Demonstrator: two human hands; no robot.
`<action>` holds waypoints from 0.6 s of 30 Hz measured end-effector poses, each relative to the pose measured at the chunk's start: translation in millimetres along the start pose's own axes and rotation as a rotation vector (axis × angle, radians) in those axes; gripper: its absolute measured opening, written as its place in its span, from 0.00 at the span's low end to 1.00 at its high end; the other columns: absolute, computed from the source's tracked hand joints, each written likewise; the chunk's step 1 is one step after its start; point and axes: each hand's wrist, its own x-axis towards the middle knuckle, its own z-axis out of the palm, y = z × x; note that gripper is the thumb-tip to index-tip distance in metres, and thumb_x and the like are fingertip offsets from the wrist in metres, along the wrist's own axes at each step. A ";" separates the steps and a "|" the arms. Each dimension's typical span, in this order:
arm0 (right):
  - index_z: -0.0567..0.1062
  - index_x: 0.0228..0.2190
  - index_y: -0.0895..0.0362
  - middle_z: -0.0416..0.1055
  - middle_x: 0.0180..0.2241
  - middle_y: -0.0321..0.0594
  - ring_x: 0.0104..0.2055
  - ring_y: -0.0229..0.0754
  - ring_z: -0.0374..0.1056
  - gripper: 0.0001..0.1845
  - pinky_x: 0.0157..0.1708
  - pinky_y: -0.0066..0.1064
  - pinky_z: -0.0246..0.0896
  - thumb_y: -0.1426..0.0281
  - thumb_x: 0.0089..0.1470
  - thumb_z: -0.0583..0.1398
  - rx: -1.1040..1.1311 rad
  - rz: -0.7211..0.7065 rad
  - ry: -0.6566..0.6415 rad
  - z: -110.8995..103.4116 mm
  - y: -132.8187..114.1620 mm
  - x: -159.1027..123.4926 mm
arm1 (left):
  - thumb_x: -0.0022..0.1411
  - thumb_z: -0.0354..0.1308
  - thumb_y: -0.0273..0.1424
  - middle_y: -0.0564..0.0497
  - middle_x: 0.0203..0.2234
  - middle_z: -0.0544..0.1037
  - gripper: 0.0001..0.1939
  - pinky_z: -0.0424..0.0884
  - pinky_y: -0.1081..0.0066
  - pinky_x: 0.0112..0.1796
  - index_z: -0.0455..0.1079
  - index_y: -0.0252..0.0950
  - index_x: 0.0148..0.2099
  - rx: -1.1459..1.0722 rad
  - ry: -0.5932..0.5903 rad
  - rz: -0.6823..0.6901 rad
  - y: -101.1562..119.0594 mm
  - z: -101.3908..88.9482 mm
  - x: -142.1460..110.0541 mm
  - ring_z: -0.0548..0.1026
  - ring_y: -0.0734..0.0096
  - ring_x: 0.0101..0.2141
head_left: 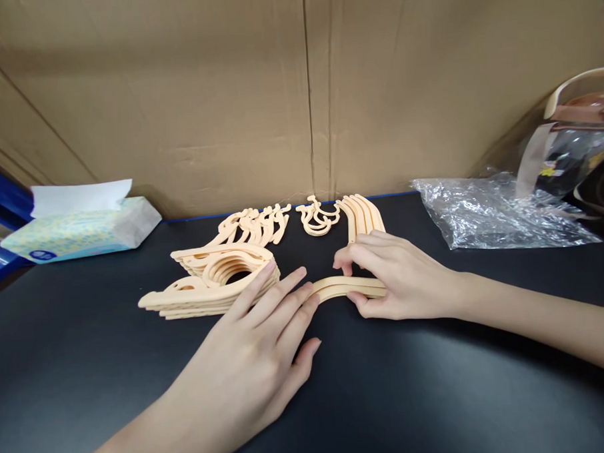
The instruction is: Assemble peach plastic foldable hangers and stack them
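My right hand is closed with thumb and fingers around a pair of curved beige plastic bars, just above or on the black tabletop. My left hand has its fingers stretched out. Its fingertips reach the left end of the bars and the right edge of a stack of beige hanger-like pieces; I cannot tell how firmly they touch. Behind my right hand stand several more curved bars side by side. Small beige hooks lie in a group at the back, beside a row of wavy beige pieces.
A pack of tissues sits at the back left on the black table. Crinkled clear plastic bags lie at the back right, next to a transparent bottle with a strap. A cardboard wall closes off the back.
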 end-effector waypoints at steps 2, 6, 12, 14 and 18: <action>0.71 0.39 0.59 0.73 0.31 0.40 0.33 0.42 0.67 0.12 0.37 0.33 0.61 0.74 0.51 0.60 -0.011 -0.014 -0.002 -1.1 -1.2 0.1 | 0.74 0.48 0.33 0.42 0.50 0.81 0.20 0.47 0.61 0.67 0.76 0.25 0.54 0.006 -0.012 0.007 -0.9 -0.2 1.0 0.72 0.55 0.58; 0.72 0.39 0.61 0.73 0.31 0.40 0.32 0.42 0.67 0.10 0.37 0.33 0.60 0.73 0.52 0.60 -0.018 -0.031 -0.010 -2.0 -1.4 0.9 | 0.75 0.48 0.31 0.42 0.49 0.81 0.19 0.47 0.61 0.67 0.76 0.25 0.55 0.023 -0.022 0.026 -2.1 -0.1 2.9 0.73 0.56 0.58; 0.75 0.37 0.61 0.72 0.30 0.40 0.32 0.41 0.66 0.08 0.36 0.33 0.58 0.72 0.53 0.60 -0.012 -0.047 -0.024 0.3 2.1 2.2 | 0.75 0.48 0.32 0.43 0.48 0.82 0.19 0.47 0.61 0.67 0.76 0.25 0.54 0.003 -0.004 0.009 -1.2 -1.1 1.3 0.73 0.56 0.57; 0.76 0.36 0.61 0.72 0.31 0.39 0.33 0.41 0.65 0.07 0.37 0.32 0.58 0.72 0.54 0.60 -0.005 -0.056 -0.032 1.0 2.6 2.4 | 0.74 0.48 0.32 0.43 0.48 0.82 0.19 0.48 0.61 0.67 0.76 0.25 0.54 0.003 -0.007 0.007 -1.1 -1.7 0.8 0.73 0.56 0.57; 0.76 0.34 0.61 0.71 0.30 0.38 0.32 0.40 0.64 0.07 0.36 0.32 0.56 0.72 0.55 0.59 -0.014 -0.084 -0.032 1.3 2.9 3.0 | 0.74 0.49 0.32 0.43 0.49 0.82 0.19 0.47 0.61 0.67 0.76 0.25 0.54 0.001 -0.003 0.009 -1.1 -2.3 0.5 0.73 0.56 0.57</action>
